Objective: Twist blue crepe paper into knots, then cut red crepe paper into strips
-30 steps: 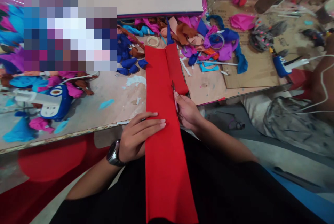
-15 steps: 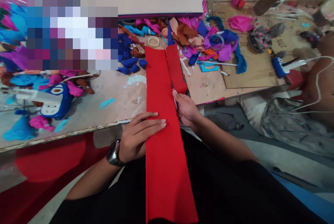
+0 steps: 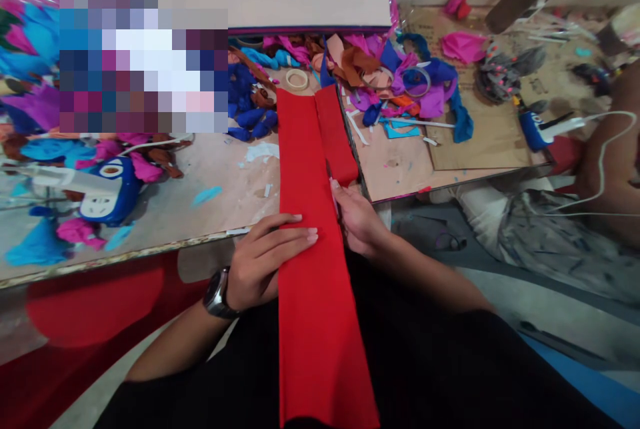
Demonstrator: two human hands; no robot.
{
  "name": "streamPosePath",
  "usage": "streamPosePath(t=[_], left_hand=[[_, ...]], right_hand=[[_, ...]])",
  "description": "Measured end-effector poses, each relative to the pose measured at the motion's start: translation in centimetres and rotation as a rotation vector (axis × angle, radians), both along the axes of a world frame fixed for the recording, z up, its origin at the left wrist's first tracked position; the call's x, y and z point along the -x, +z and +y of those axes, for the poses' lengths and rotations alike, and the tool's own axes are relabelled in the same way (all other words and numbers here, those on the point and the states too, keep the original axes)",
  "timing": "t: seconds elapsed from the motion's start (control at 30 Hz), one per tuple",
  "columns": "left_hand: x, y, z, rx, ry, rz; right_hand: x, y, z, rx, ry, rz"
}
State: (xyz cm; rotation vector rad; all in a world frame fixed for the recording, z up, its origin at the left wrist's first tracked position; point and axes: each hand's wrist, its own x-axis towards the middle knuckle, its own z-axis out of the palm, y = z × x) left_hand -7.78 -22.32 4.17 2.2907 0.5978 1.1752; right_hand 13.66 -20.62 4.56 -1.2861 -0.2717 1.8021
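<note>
A long folded length of red crepe paper (image 3: 313,322) runs from the table down over my lap. A slit parts a narrower red strip (image 3: 339,132) along its right side at the far end. My left hand (image 3: 265,259), wearing a watch, grips the paper's left edge, fingers laid across the top and thumb hidden. In my right hand (image 3: 357,215) is a pair of scissors (image 3: 335,192), mostly covered by the fingers, with the blades at the slit's near end.
Crepe paper scraps (image 3: 360,62) and a tape roll (image 3: 297,80) lie past the red paper. Left is a blue-and-white power adapter (image 3: 113,189); a similar one (image 3: 535,129) sits right by cardboard (image 3: 480,142). Another person's arm (image 3: 607,149) shows at the right edge.
My right hand has shifted slightly toward me along the slit with the scissors. The left hand stays in place on the paper.
</note>
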Motion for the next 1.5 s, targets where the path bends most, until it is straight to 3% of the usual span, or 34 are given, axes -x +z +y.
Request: streamPosePath(t=[0.17, 0.37, 0.6, 0.8, 0.93, 1.13, 1.33, 1.5], left_hand=[[0.3, -0.3, 0.0, 0.01, 0.005, -0.012], [0.2, -0.7, 0.9, 0.025, -0.024, -0.025], [0.0, 0.0, 1.3, 0.003, -0.006, -0.043], [-1.3, 1.5, 1.7, 0.206, 0.084, -0.171], [-2.0, 1.3, 1.3, 0.288, 0.04, -0.212], [-0.4, -0.3, 2.6, 0.171, -0.16, 0.006], [0.5, -1.5, 5.6, 0.072, 0.052, 0.339], [-0.3, -2.0, 6.4, 0.03, 0.001, 0.338]], right_hand=[[0.3, 0.7, -0.4, 0.05, 0.038, 0.032], [1.0, -0.6, 0.8, -0.039, -0.071, -0.039], [1.6, -0.4, 1.9, -0.045, -0.102, -0.078], [1.3, -0.2, 2.5, -0.04, -0.084, -0.139], [0.9, -1.1, 2.2, -0.087, -0.022, -0.188], [1.0, -1.5, 0.7, -0.094, -0.05, -0.138], [1.3, -1.5, 0.0, -0.06, -0.078, -0.08], [1.4, -1.0, 0.2, -0.053, -0.119, -0.018]])
